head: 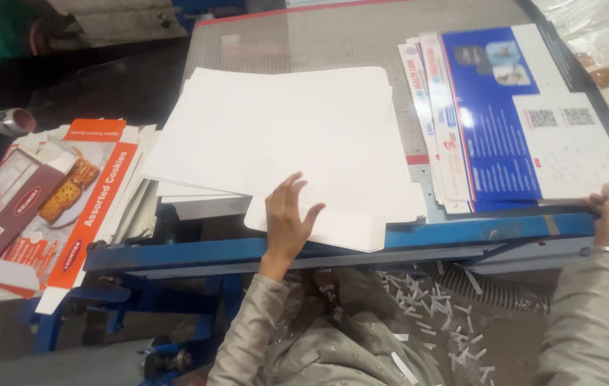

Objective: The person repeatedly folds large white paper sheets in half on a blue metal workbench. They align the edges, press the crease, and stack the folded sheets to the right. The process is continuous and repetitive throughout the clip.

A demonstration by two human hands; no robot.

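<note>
Blue table (247,251): white sheets (283,136) (long axis sideways) under left hand (286,221)

Matt white card sheets (283,136); glossy printed sheets (490,114) (blue painted metal table (461,234)).

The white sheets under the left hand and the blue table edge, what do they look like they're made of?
The white sheets look like thin card or paperboard with a matte, unprinted face: they lie flat in a stack with crisp cut edges, and the left hand presses on the top one. The blue table edge looks like painted metal, with scuffed, worn patches in the paint.
</note>
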